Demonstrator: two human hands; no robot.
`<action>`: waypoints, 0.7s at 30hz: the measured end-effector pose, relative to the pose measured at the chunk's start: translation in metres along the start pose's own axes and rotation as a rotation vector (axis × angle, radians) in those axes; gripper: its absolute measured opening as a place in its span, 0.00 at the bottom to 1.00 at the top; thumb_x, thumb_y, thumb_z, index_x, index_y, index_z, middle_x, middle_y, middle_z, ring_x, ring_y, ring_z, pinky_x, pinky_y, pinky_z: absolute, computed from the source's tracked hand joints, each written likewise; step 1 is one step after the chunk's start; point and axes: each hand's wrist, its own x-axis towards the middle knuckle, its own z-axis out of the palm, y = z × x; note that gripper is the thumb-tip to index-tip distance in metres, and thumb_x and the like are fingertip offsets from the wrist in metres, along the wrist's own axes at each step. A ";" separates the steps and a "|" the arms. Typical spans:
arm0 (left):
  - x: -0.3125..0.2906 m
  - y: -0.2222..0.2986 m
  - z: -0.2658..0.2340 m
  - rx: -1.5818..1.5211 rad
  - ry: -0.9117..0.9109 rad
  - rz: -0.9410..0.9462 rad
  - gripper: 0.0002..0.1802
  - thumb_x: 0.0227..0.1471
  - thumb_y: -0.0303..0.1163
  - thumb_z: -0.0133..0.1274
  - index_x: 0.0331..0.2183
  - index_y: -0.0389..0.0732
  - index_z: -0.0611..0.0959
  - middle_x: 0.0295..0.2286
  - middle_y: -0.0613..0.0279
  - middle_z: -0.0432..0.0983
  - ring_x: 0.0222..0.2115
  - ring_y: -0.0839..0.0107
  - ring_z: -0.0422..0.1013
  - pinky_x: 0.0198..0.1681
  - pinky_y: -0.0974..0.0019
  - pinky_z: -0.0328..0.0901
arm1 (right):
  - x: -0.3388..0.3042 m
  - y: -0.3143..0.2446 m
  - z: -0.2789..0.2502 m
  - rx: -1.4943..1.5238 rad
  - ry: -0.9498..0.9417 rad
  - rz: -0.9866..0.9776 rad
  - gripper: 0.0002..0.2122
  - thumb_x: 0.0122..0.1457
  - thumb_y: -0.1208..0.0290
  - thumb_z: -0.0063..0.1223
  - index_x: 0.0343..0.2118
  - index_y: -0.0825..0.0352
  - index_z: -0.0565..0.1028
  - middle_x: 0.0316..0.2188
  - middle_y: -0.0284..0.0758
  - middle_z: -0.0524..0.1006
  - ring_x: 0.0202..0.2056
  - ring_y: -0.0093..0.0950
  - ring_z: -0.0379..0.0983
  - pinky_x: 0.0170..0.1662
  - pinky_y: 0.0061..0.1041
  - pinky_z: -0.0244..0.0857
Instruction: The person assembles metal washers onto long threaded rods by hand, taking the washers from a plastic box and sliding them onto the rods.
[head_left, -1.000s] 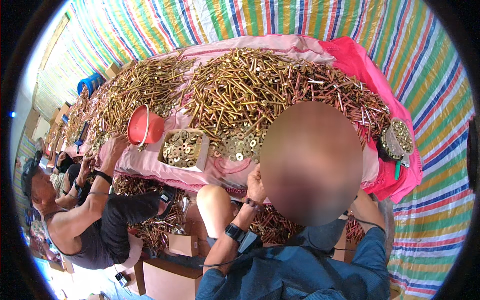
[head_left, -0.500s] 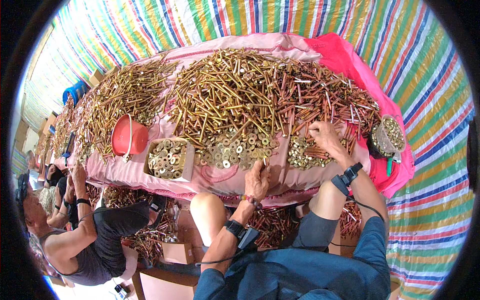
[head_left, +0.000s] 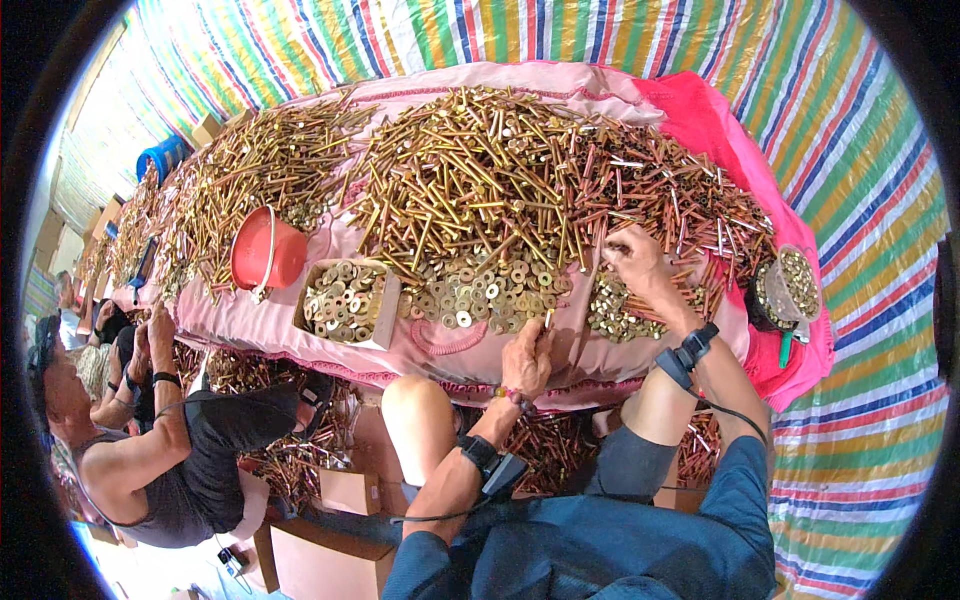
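My left hand [head_left: 527,362] is closed at the table's near edge, with the pale metal end of a bolt [head_left: 548,319] poking out past its fingers. My right hand [head_left: 640,265] hovers over the near side of the reddish bolts [head_left: 655,175], fingertips pinched together; whatever is between them is too small to make out. Just below that hand lies a heap of small nuts [head_left: 615,308]. Loose flat washers [head_left: 490,290] spread out beyond my left hand. Behind them rises a big pile of long yellowish bolts [head_left: 460,185].
Left of the washers stand an open box of washers [head_left: 392,310] and a red bucket [head_left: 275,253], tipped over. A clear tub of nuts [head_left: 795,280] sits at the right edge. A co-worker [head_left: 150,440] sits at the left. More bolts and a cardboard box [head_left: 350,492] lie below the table.
My right hand has moved a little left and away from me, over the bolts. My left hand stays closed near the table edge. The whole view has shifted slightly.
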 end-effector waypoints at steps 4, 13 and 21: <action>0.001 -0.002 -0.003 -0.020 -0.003 -0.041 0.08 0.60 0.31 0.51 0.41 0.43 0.77 0.23 0.49 0.76 0.25 0.50 0.75 0.28 0.56 0.67 | -0.012 -0.035 -0.001 0.669 -0.013 0.383 0.08 0.59 0.71 0.61 0.37 0.69 0.77 0.27 0.32 0.79 0.24 0.19 0.75 0.26 0.18 0.70; 0.001 0.000 -0.001 -0.015 -0.028 -0.082 0.06 0.60 0.31 0.51 0.39 0.42 0.77 0.22 0.51 0.75 0.24 0.52 0.74 0.27 0.56 0.66 | -0.070 -0.070 0.027 0.193 -0.313 0.180 0.07 0.51 0.76 0.60 0.34 0.69 0.77 0.30 0.38 0.80 0.31 0.32 0.78 0.36 0.33 0.71; -0.002 -0.009 0.004 -0.002 -0.008 -0.057 0.06 0.60 0.32 0.50 0.38 0.41 0.77 0.22 0.52 0.75 0.22 0.55 0.73 0.27 0.59 0.66 | -0.083 -0.066 0.017 -0.042 -0.307 0.015 0.14 0.53 0.76 0.57 0.44 0.68 0.74 0.32 0.40 0.80 0.29 0.34 0.77 0.32 0.33 0.71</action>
